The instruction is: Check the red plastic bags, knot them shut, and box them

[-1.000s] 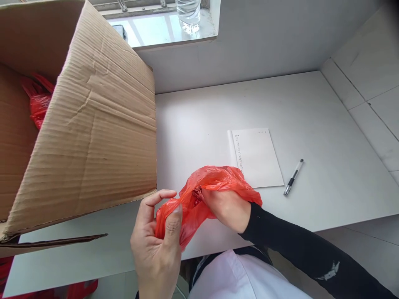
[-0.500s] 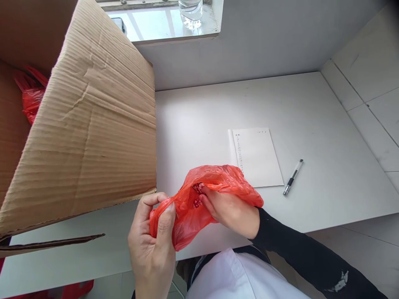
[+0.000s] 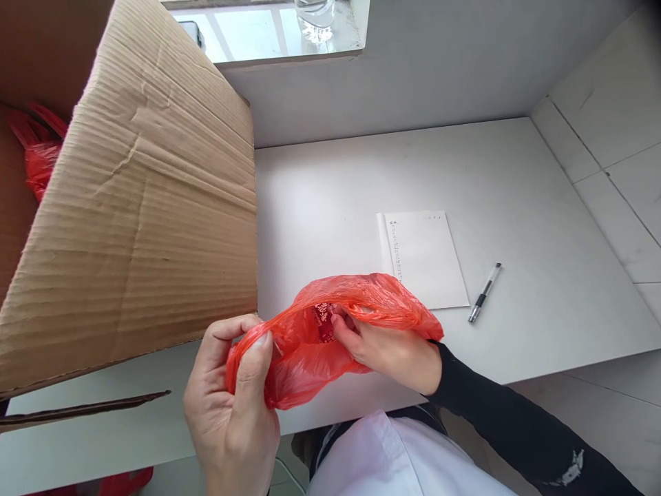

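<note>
A thin red plastic bag (image 3: pixel 310 382) is stretched open above the front edge of the white table. My left hand (image 3: pixel 232 406) pinches its rim on the left side, thumb on top and fingers curled beneath. Reaching into the bag's mouth from the right, my right hand (image 3: pixel 382 344) has its fingers closed at the edge of a dark red packet (image 3: pixel 323 322) with white print. Folds of the bag cover part of that hand, and the packet's right side is hidden by the fingers.
At left stands a big cardboard box (image 3: pixel 180 193) with another red plastic bag (image 3: pixel 41 162) inside. A notebook (image 3: pixel 428 258) with handwriting lies beyond my hands, a pen (image 3: pixel 484 293) to its right. A clear container of water (image 3: pixel 316 19) is on the window sill (image 3: pixel 248 41).
My left hand has moved left with the bag's rim, widening the mouth. The right hand has shifted slightly right, and more of the dark red packet shows.
</note>
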Demonstrator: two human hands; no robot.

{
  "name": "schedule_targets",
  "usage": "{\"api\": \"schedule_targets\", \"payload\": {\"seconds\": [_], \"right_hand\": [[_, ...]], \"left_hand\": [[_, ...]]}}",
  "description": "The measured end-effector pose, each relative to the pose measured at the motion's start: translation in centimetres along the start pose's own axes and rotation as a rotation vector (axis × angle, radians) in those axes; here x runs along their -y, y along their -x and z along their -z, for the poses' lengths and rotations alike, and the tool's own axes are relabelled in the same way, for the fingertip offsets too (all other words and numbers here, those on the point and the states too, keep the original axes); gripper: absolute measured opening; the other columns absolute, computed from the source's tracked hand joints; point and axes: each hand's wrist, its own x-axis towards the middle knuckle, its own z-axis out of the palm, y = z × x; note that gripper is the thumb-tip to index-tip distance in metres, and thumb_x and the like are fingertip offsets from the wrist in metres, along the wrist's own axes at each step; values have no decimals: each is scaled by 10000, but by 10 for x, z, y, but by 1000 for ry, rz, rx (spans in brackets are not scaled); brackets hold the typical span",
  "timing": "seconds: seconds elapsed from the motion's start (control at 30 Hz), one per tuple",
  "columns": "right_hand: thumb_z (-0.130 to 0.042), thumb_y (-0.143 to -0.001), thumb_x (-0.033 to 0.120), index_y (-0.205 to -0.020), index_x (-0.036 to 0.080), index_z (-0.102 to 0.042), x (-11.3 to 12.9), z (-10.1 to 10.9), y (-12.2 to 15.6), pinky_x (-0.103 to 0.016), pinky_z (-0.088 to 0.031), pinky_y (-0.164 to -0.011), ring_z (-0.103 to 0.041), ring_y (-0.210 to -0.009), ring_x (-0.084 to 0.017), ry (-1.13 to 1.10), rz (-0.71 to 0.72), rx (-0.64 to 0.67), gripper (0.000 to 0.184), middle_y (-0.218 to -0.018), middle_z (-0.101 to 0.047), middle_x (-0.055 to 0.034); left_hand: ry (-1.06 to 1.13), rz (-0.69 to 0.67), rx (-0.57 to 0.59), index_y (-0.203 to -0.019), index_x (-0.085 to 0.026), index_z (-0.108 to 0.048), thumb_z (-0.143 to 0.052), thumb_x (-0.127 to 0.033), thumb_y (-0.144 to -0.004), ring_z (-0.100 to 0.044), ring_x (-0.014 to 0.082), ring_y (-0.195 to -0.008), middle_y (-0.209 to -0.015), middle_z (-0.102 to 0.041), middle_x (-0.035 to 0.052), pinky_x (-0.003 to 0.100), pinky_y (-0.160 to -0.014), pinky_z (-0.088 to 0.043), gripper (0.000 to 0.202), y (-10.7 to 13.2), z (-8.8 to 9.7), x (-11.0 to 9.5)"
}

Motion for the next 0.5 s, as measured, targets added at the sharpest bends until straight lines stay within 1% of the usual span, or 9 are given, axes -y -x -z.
{"api": "schedule_targets", "payload": {"seconds": [0.07, 0.13, 0.2, 0.3, 0.4, 0.5], "right_hand": [[-263, -1076, 207, -1173, 221, -651, 0, -3, -1, -420, -632, -913, -736, -1021, -270, 27, 13, 9, 399, -1112, -755, -96], [-275, -1085, 241, -1214, 188, -629, 0, -7, -3, -447, -608, -970, -712, -1096, -284, 43, 5, 2, 380, -1165, -733, -117], [-303, -1085, 251, -1230, 185, -616, 1, -10, -4, -435, -584, -1011, -690, -1138, -271, 47, -10, -7, 351, -1185, -721, -112], [-355, -1077, 245, -1172, 191, -634, 2, -10, -7, -395, -579, -997, -696, -1087, -245, 46, -28, -7, 300, -1111, -731, -89], [-403, -1067, 250, -1116, 172, -643, 3, -9, -12, -411, -577, -970, -692, -1063, -262, 57, -52, -13, 257, -1058, -724, -98], [-385, -1071, 243, -1057, 176, -649, 3, -11, -16, -413, -588, -925, -702, -992, -257, 61, -61, -20, 273, -994, -724, -97]], "left_hand": [[-12, -6, 13, -922, -240, -646, -712, -412, -907, -517, 110, -670, -887, -590, -17, 220, -581, -447, 185, 0, 1, 1], [-41, -16, 28, -923, -238, -643, -710, -411, -911, -517, 107, -673, -894, -582, -16, 214, -563, -430, 187, 0, 2, 2], [-63, -25, 34, -925, -236, -637, -700, -416, -922, -519, 102, -684, -903, -572, -17, 207, -553, -416, 191, 1, 2, 3], [-77, -20, 44, -925, -234, -628, -685, -429, -936, -519, 104, -691, -899, -565, -16, 206, -550, -410, 204, 3, 1, 4], [-91, -12, 71, -924, -234, -620, -668, -432, -949, -512, 105, -691, -872, -546, -18, 212, -579, -422, 206, 4, 0, 4], [-108, -11, 89, -928, -235, -622, -660, -418, -960, -505, 99, -699, -880, -529, -21, 211, -611, -429, 189, 5, 0, 5]]}}
